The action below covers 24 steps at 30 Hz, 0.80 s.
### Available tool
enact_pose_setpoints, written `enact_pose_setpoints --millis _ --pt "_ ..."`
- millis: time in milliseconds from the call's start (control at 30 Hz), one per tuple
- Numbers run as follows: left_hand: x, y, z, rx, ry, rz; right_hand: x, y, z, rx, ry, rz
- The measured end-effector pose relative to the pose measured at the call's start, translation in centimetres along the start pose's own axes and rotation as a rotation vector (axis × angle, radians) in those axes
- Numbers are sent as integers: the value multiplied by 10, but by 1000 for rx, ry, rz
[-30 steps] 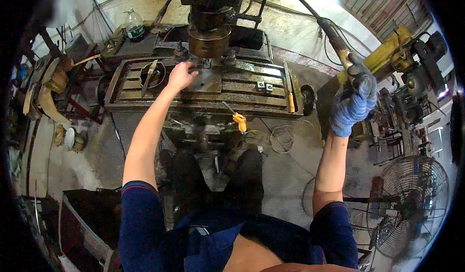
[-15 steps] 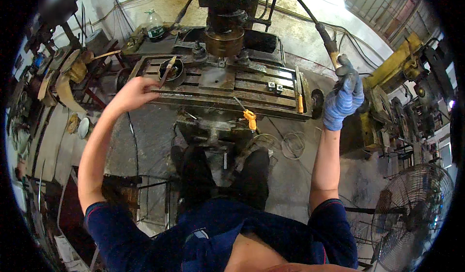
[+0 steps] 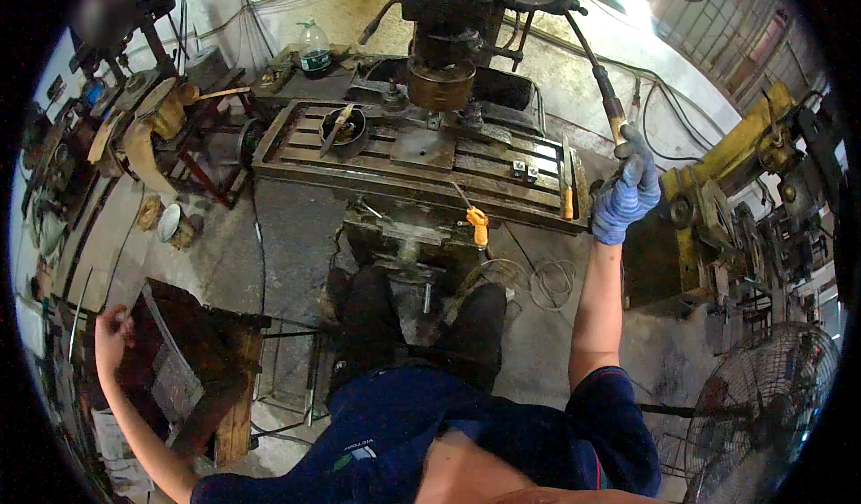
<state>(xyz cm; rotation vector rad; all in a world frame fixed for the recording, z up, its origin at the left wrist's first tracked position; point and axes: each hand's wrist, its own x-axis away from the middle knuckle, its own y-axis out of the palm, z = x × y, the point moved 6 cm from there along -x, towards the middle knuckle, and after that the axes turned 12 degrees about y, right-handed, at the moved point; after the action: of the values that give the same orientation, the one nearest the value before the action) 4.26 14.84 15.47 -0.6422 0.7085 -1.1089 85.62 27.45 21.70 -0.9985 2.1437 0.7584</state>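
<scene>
My right hand (image 3: 628, 190), in a blue and grey glove, is closed round the end of a long machine lever (image 3: 613, 105). On the left, my bare left hand (image 3: 113, 338) reaches out beside a dark open box (image 3: 175, 383). Its fingers are loosely bent and a little blurred, and I see nothing in them. Ahead stands a milling machine with a slotted table (image 3: 377, 168). A flat plate (image 3: 421, 152) lies under the spindle (image 3: 439, 84). A brush (image 3: 337, 127) rests across a round bowl (image 3: 355, 126) on the table's left part.
A yellow-handled air gun (image 3: 477, 226) hangs at the table's front edge. Two small metal blocks (image 3: 525, 170) and a yellow-handled tool (image 3: 568, 190) lie on the table's right. A large fan (image 3: 762, 405) stands at lower right. A white bucket (image 3: 170, 224) sits on the floor.
My left hand has moved from beside the brush and bowl back and down to the left, beside the dark box. The right hand stays on the lever. The view has shifted slightly left.
</scene>
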Motion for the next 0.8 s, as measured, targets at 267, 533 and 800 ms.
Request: enact_pose_setpoints --millis 267,533,800 --pt "105 22 -105 -185 -651 -305 -9 9 -26 -30 -15 -19" --pt "123 60 15 70 -722 -294 -26 1 -22 -46 -80 -6" --pt "132 85 216 360 -731 -76 -35 -1 -32 -93 -89 -27"
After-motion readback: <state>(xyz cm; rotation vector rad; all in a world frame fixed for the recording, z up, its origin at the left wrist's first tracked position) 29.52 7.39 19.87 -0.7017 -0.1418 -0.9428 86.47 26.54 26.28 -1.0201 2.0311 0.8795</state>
